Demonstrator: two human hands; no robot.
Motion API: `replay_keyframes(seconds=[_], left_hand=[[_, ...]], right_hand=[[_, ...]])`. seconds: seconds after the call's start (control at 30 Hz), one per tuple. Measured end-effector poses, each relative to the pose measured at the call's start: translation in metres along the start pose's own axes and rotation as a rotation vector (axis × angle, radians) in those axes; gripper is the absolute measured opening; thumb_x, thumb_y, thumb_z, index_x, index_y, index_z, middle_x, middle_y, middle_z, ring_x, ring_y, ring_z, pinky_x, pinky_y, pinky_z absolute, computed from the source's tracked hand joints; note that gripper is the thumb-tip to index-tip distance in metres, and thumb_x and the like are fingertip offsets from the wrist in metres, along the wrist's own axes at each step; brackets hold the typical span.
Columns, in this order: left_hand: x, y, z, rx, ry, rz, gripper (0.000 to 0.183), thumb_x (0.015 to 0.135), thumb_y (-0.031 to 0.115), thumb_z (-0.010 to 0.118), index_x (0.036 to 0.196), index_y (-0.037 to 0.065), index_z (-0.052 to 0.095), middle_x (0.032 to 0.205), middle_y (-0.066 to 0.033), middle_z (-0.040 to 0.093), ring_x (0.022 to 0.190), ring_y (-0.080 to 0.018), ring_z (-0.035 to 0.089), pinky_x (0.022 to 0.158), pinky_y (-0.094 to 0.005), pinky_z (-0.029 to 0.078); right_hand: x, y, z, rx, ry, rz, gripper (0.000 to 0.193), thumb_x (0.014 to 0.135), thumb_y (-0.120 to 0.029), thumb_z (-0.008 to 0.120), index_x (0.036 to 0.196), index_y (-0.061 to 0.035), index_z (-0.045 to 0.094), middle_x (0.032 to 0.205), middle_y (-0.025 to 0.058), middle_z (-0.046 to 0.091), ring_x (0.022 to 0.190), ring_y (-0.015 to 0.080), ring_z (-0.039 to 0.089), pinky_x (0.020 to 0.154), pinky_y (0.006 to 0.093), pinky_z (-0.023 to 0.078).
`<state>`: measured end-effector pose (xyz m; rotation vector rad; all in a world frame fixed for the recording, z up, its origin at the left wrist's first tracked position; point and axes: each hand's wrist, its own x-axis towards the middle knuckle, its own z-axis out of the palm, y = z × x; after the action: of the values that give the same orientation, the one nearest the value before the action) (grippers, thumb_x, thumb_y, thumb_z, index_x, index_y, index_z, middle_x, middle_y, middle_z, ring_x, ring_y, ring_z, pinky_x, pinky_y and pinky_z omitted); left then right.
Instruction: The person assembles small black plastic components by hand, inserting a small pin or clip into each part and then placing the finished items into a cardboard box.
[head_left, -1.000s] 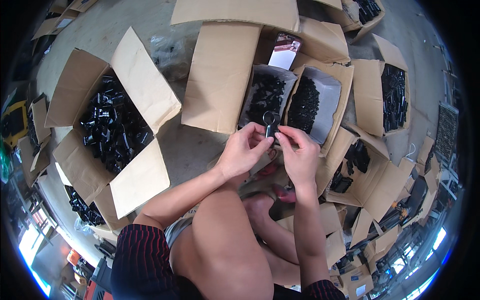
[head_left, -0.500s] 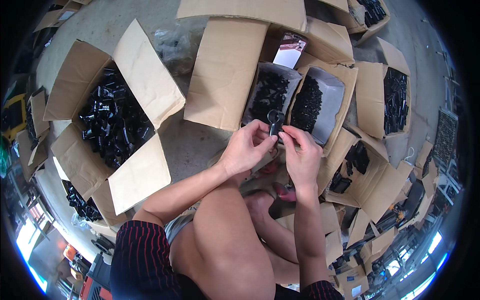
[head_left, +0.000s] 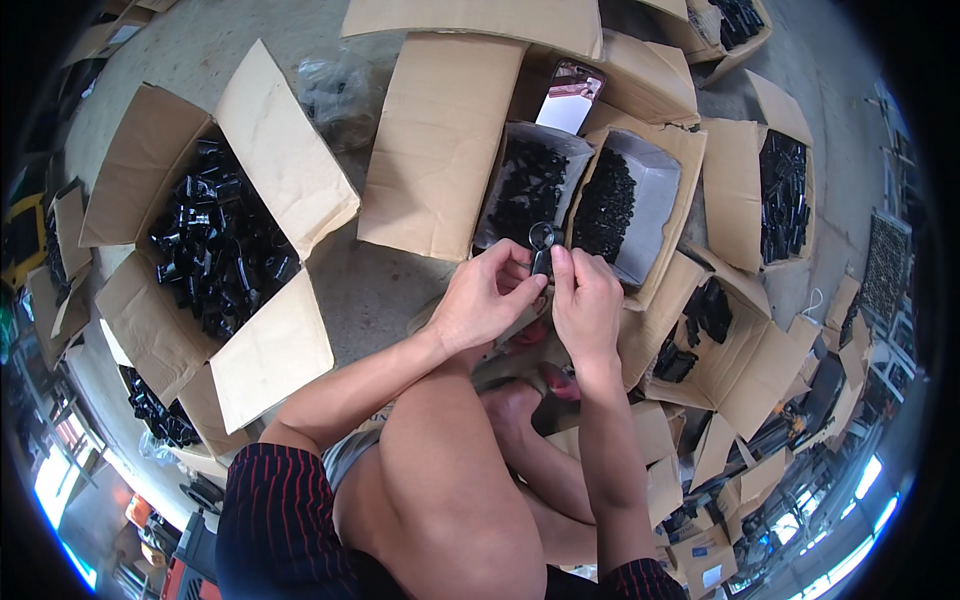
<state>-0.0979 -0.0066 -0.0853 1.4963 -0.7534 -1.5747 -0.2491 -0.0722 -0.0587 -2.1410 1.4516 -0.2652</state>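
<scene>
Still both hands, left hand (head_left: pixel 487 298) and right hand (head_left: pixel 587 300), on the small black part (head_left: pixel 541 247).

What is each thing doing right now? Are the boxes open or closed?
Left hand: pinching the small black part.
Right hand: pinching the same part.
Small black part: held up between both hands, ring end on top.
Big cardboard box: open, flaps spread, full of black parts.
Two grey-lined boxes: open, part full.
Phone: propped up, screen lit.
</scene>
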Motion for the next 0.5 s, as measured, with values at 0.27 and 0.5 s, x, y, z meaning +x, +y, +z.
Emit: replay_keyframes(seconds=[0.27, 0.5], left_hand=[[0.001, -0.008, 0.007, -0.041, 0.006, 0.035, 0.029, 0.091, 0.017, 0.075, 0.107, -0.001, 0.06, 0.085, -0.0095, 0.07, 0.08, -0.0164, 0.072, 0.072, -0.0317, 0.058], [0.002, -0.009, 0.008, -0.078, 0.017, 0.026, 0.019, 0.093, 0.01, 0.072, 0.107, 0.0, 0.063, 0.089, -0.0046, 0.068, 0.081, -0.0101, 0.065, 0.075, -0.027, 0.055]], right_hand=[[-0.005, -0.002, -0.012, 0.054, 0.037, -0.051, 0.02, 0.096, -0.02, 0.066, 0.085, -0.0034, 0.062, 0.078, 0.0149, 0.065, 0.077, 0.0367, 0.063, 0.071, 0.0471, 0.048], [-0.008, 0.004, -0.011, 0.12, 0.06, -0.097, 0.017, 0.096, -0.02, 0.065, 0.091, -0.0037, 0.061, 0.078, 0.0141, 0.064, 0.078, 0.0366, 0.064, 0.072, 0.0465, 0.047]])
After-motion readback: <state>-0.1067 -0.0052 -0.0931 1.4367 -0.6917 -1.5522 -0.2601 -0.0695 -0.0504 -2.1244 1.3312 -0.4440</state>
